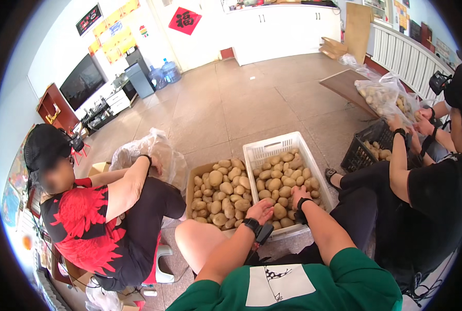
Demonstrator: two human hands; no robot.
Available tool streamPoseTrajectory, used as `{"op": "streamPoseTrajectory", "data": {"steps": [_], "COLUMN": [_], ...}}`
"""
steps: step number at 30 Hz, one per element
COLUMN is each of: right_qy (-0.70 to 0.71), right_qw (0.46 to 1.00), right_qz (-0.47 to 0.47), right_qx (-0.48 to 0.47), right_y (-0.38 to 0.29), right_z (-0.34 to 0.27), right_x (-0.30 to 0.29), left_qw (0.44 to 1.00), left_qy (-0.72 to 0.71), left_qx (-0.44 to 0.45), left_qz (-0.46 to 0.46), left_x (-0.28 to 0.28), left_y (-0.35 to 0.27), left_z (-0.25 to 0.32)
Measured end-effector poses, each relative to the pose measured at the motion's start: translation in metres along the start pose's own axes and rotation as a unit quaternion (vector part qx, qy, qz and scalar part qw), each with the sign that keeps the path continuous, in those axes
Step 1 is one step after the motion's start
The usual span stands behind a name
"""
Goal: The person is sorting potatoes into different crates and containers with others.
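Before me stands a white plastic crate [312, 149] heaped with potatoes [276, 182]. Against its left side is a cardboard box [189, 194], also full of potatoes [226, 188]. My left hand [260, 211] is over the near left rim of the crate, its fingers stretched towards the potatoes there. Whether it grips one cannot be told. My right hand [300, 193] reaches down among the potatoes in the right part of the crate, fingers bent. What lies under its palm is hidden. Both wrists wear black bands.
At left a seated person [87, 217] reaches into a clear plastic bag [153, 151]. Another person's knee [355, 194] is close on the right, by a black crate [365, 136] with potatoes. Hands there handle bags of potatoes [382, 95] near a brown board [347, 91].
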State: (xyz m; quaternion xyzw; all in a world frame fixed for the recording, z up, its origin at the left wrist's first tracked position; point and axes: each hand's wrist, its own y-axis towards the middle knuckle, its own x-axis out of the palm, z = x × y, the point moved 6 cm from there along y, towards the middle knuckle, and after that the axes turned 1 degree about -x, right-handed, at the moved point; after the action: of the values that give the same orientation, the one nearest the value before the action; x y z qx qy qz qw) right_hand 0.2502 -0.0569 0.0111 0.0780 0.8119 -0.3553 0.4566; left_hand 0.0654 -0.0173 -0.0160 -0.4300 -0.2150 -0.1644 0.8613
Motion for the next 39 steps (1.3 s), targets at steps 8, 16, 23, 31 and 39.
{"op": "streamPoseTrajectory", "data": {"steps": [8, 16, 23, 31, 39], "right_qy": [0.122, 0.272, 0.343, 0.437, 0.517], "right_qw": [0.992, 0.95, 0.9, 0.833, 0.832], "right_qz": [0.03, 0.121, 0.162, 0.114, -0.005], "right_qx": [0.013, -0.093, -0.217, -0.319, -0.199], "right_y": [0.011, 0.033, -0.034, -0.032, -0.025], "right_z": [0.008, 0.004, -0.065, -0.084, -0.071], "right_x": [0.006, 0.022, 0.02, 0.028, 0.031], "left_qw": [1.0, 0.999, 0.996, 0.992, 0.964], "left_qy": [-0.013, -0.018, -0.065, -0.097, -0.152], "left_qx": [0.018, 0.016, -0.03, 0.053, 0.201], "left_qz": [-0.007, -0.03, -0.048, -0.053, 0.086], "left_x": [-0.004, -0.011, -0.004, -0.021, -0.061], "left_y": [-0.016, -0.015, -0.014, 0.005, -0.002], "left_z": [0.003, -0.003, -0.012, 0.005, 0.034]}}
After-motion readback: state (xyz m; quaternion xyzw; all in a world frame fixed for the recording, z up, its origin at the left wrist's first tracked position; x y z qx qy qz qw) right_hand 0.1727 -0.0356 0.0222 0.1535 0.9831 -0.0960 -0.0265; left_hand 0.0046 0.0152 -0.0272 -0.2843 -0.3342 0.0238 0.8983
